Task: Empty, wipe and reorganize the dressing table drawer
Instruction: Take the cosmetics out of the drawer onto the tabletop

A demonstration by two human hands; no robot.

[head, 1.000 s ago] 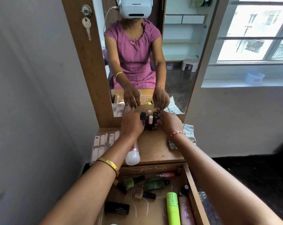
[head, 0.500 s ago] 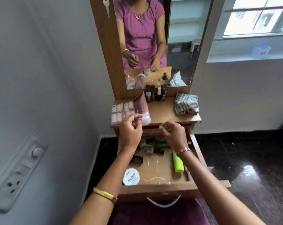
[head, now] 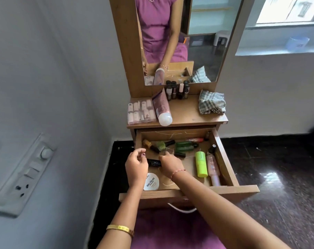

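Over drawer (head: 222, 157) | both hands lowered from tabletop (head: 188, 114) | right hand (head: 170, 163) reaching bottles

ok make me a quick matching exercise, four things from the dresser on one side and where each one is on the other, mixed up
Things:
1. checked cloth
2. neon green bottle
3. nail polish remover tub
4. upright nail polish bottles

Places:
A. drawer, near left corner
B. tabletop, right side
C. tabletop, against the mirror base
D. drawer, right side, lying beside a pink bottle

Pairs: 1-B, 2-D, 3-A, 4-C
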